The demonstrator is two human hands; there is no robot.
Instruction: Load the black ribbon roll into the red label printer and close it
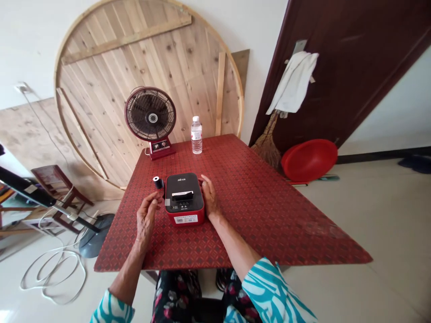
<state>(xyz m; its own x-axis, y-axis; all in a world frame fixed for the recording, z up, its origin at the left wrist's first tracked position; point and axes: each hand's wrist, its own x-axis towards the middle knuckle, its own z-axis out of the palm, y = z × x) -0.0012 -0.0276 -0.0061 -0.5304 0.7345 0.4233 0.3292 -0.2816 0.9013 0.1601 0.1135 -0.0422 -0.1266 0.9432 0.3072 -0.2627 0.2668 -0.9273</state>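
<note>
I sit at the bench (pixel 269 215), which has a red patterned cover, and both my hands are near its front part. Between them stands a small black and red label printer (pixel 184 199), flat on the bench, not far from the edge closest to me. A white strip shows in the slot on its top.

My right hand (pixel 209 197) is at the right side of the printer. Its fingers (pixel 203 183) curve around the far corner, so I think they hold it in a light grasp, not clenched hard. My left hand (pixel 147 220) is raised just beside the left side of the printer, with the fingers (pixel 154 200) bent together. Just above them is a small black roll (pixel 158 182) with a pale end. I cannot tell if my fingers grasp this roll or only come very close to it.

A soft pinch with the fingertips is better for such a small round piece, because it can roll away easily. The printer also sits more steady when one hand supports it from the side.

Farther along the bench stand a dark red desk fan (pixel 150 114) and a plastic water bottle (pixel 196 137). Behind them, a big round wooden board (pixel 141 58) leans against the wall.
</note>
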